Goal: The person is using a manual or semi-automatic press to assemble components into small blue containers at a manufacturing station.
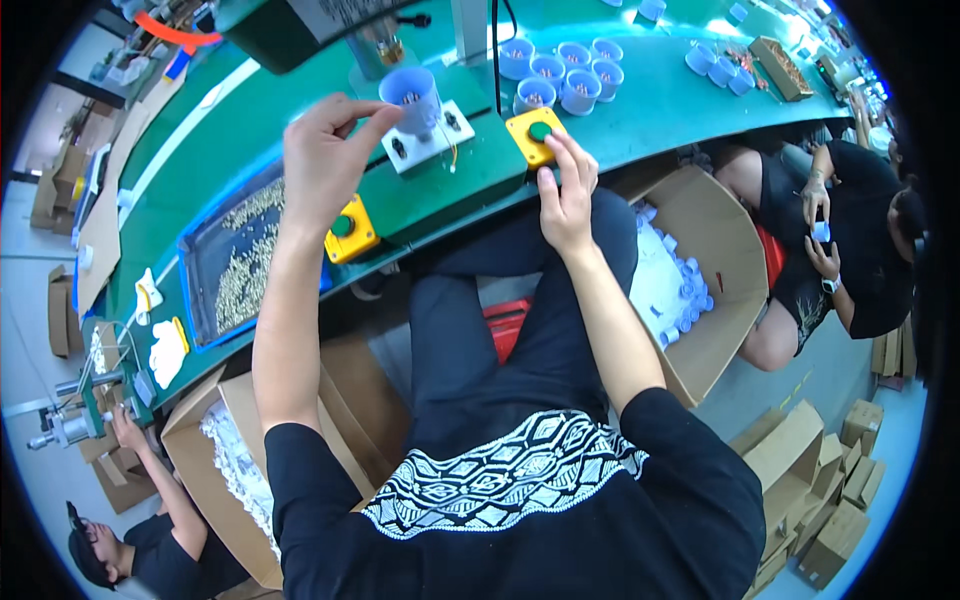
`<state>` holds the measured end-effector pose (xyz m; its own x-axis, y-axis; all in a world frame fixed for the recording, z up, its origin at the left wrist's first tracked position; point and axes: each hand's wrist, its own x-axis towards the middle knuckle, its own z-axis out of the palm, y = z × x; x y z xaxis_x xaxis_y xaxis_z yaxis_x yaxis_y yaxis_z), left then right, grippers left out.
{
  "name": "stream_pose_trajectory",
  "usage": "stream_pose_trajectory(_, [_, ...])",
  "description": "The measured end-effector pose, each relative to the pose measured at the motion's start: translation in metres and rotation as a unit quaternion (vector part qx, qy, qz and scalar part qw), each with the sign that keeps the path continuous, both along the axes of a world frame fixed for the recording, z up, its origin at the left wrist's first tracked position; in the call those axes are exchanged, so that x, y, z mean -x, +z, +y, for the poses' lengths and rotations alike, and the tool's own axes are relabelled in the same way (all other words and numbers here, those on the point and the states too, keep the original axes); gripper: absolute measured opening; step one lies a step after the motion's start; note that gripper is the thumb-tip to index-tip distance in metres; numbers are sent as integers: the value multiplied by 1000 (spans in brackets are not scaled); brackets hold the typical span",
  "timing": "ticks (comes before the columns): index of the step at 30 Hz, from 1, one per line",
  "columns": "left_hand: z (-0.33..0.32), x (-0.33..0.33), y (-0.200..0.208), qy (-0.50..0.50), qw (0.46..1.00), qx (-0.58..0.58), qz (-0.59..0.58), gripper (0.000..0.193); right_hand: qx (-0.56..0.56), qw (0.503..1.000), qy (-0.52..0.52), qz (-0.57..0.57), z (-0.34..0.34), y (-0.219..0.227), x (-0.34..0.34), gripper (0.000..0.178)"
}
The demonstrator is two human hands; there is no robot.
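A pale lilac plastic cup (pixel 410 92) with small metal pieces inside sits on a white fixture block (pixel 428 137) under the machine head (pixel 290 25). My left hand (pixel 335 150) is raised beside it, thumb and fingertips pinched close to the cup's near left side. Whatever they may hold is too small or hidden to name. My right hand (pixel 568 195) holds nothing; its fingertips rest at the green push button (pixel 540 131) on a yellow box (pixel 525 150), with the thumb apart below. A second yellow button box (pixel 350 230) stands under my left wrist.
Several lilac cups (pixel 580 92) stand at the back. A blue-rimmed tray (pixel 205 290) of small brass-coloured parts lies left, near a white glove (pixel 168 352). Cardboard boxes flank my legs, the right box (pixel 735 240) holding white-lilac parts. Co-workers sit at both sides.
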<state>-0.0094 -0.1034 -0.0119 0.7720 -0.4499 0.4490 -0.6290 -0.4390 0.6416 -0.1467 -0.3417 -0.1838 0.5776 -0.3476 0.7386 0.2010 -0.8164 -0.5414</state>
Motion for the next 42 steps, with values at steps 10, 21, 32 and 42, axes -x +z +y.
stream_pose_trajectory(10, [-38, -38, 36, -47, 981, -144, 122, 31, -41, 998, -45, -22, 2, 3, -12, 35])
stream_pose_trajectory(21, [-24, -38, 24, -115, 973, -118, 160, 30, -60, 997, -53, -24, 22, -2, -6, 36])
stream_pose_trajectory(32, [83, 60, -107, 76, 980, -51, -175, 18, -36, 997, -65, 22, 5, 20, -7, 30])
stream_pose_trajectory(42, [80, 51, -73, 14, 966, -168, -195, 21, 28, 999, -26, -33, -8, 24, -23, 25])
